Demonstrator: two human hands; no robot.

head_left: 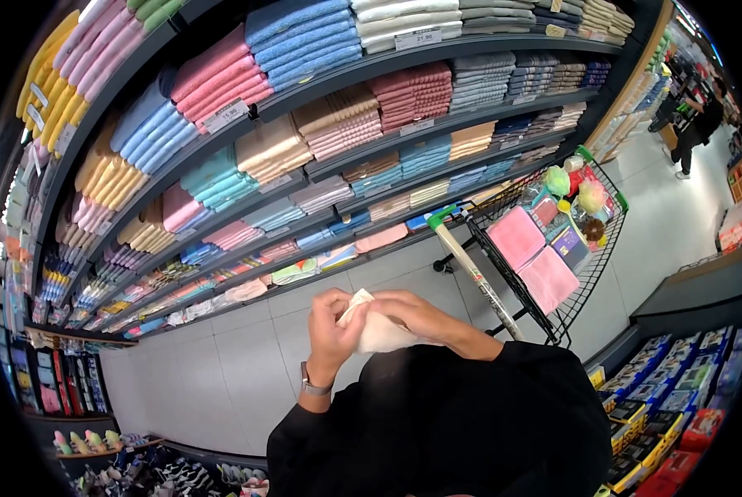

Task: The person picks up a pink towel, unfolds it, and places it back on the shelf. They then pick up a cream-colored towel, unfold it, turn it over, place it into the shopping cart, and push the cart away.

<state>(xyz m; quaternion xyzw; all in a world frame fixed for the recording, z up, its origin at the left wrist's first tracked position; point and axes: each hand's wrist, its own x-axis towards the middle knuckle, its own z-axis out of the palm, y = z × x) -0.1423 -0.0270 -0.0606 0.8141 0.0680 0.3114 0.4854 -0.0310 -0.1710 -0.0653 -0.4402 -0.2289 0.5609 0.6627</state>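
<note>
Cloth (381, 335), left hand (331, 327), right hand (414, 311) pinching edges

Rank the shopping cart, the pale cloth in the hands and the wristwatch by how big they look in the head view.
1. shopping cart, largest though farthest away
2. cloth, held in left hand and right hand, near the camera
3. wristwatch, clearly smallest

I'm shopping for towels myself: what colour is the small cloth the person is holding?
Cream-white; the cloth shows best in the head view.
</note>
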